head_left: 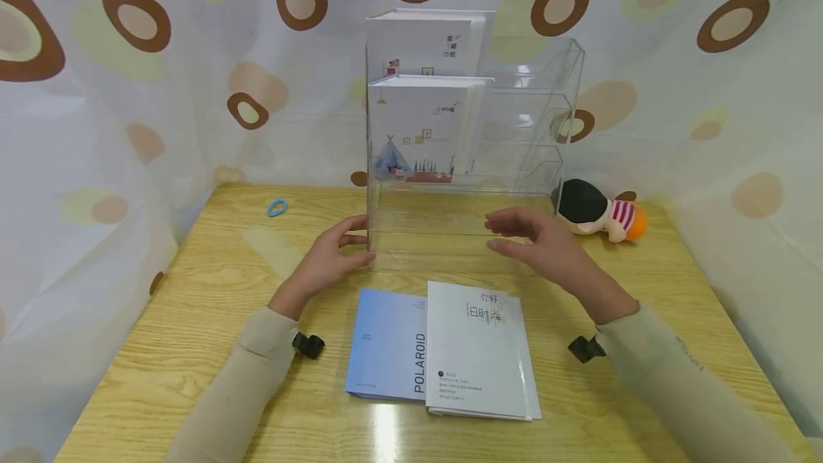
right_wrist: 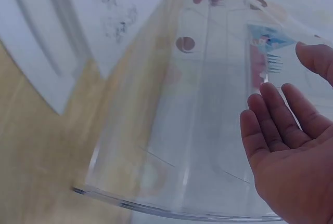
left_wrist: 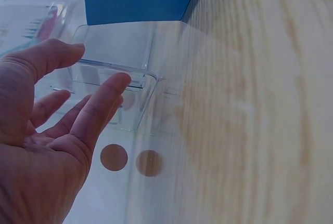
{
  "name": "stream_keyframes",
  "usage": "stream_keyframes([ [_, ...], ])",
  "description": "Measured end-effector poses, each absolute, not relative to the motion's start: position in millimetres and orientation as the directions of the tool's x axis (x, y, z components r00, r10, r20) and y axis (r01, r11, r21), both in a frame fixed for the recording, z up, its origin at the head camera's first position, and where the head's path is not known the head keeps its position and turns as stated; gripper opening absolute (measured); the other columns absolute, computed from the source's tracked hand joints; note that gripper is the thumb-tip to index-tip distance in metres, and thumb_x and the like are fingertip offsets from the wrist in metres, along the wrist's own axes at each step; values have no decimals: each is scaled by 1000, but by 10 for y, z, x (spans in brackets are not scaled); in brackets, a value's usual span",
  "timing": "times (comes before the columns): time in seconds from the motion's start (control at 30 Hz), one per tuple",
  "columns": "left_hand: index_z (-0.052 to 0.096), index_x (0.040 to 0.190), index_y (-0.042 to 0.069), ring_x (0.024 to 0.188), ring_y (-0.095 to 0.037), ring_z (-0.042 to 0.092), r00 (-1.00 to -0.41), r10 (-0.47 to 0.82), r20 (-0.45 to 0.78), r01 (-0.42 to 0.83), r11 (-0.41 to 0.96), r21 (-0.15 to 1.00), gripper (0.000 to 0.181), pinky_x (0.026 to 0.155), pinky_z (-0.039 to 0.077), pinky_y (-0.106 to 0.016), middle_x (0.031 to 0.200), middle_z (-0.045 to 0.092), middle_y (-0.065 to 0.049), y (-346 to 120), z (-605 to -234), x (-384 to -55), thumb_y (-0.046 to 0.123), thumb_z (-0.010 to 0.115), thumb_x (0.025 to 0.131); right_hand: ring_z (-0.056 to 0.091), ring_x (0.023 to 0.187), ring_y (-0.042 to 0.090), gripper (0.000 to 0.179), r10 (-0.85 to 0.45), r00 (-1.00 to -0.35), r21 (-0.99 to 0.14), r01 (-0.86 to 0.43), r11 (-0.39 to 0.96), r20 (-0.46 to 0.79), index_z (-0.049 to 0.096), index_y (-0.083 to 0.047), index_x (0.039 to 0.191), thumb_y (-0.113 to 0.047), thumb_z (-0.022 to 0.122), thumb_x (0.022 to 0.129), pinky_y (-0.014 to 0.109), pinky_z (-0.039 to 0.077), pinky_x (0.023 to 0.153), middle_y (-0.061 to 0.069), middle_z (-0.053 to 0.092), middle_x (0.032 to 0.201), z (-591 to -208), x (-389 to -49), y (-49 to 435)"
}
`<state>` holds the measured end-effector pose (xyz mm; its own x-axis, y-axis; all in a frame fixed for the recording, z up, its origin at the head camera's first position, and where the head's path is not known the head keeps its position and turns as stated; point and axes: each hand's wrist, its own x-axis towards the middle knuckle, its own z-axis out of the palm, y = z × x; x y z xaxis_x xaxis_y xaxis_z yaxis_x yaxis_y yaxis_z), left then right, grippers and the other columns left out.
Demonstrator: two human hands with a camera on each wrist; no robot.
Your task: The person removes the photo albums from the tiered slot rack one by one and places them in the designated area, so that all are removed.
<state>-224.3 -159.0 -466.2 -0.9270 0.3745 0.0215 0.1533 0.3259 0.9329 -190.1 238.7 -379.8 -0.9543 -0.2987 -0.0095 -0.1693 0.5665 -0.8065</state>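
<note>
A clear acrylic tiered rack stands on the wooden table. My left hand is at its left side, fingers extended and thumb apart; whether they touch the rack I cannot tell. My right hand hovers before the rack's lower right part, fingers loosely bent, holding nothing, as the right wrist view shows. A white album with a tent drawing sits in a middle tier, another white album behind and above it. On the table before the rack lie a blue POLAROID album and a white album partly over it.
A plush toy with an orange end lies to the rack's right. Toward the back left is a small blue ring. A patterned curtain hangs behind and beside the table.
</note>
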Motion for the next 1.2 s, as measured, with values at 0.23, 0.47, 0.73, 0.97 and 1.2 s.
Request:
stream_keyframes([
  [0.23, 43, 172, 10, 151, -44, 59, -927, 375, 24, 154, 322, 934, 75, 103, 65, -44, 171, 49, -19, -1605, -4669, -2244, 12, 78, 106, 69, 138, 31, 46, -274, -959, -792, -223, 568, 74, 70, -14, 150, -32, 79, 108, 8, 52, 98, 10, 73, 150, -3544, -2054, 2392],
  [0.47, 42, 173, 10, 152, -42, 59, -930, 367, 11, 139, 324, 936, 76, 105, 65, -46, 171, 49, -17, -1603, -4679, -2249, 13, 78, 106, 70, 127, 13, 49, -223, -969, -802, -216, 557, 106, 68, -16, 153, -34, 78, 108, 11, 54, 99, 9, 73, 150, -3331, -2255, 2324],
  [0.73, 41, 174, 11, 153, -43, 57, -931, 365, -4, 123, 325, 938, 77, 106, 65, -49, 173, 47, -18, -1615, -4694, -2235, 13, 78, 107, 70, 120, 6, 50, -151, -971, -855, -236, 461, 187, 68, -14, 150, -35, 80, 106, 12, 55, 100, 7, 74, 143, -3146, -2443, 2204],
  [0.97, 40, 173, 9, 153, -44, 58, -930, 368, 3, 132, 325, 936, 76, 107, 65, -48, 172, 47, -19, -1601, -4715, -2243, 12, 77, 107, 67, 129, 14, 61, -78, -974, -863, -225, 452, 213, 60, -19, 159, -41, 80, 106, 16, 55, 105, 9, 69, 151, -3032, -2510, 2117],
  [1.2, 40, 173, 9, 153, -42, 58, -930, 367, 2, 135, 336, 932, 76, 108, 64, -50, 173, 47, -18, -1595, -4712, -2252, 14, 78, 107, 65, 135, 17, 63, -27, -973, -893, -223, 391, 231, 57, -22, 161, -37, 81, 106, 28, 56, 115, 6, 68, 152, -2928, -2621, 2017],
])
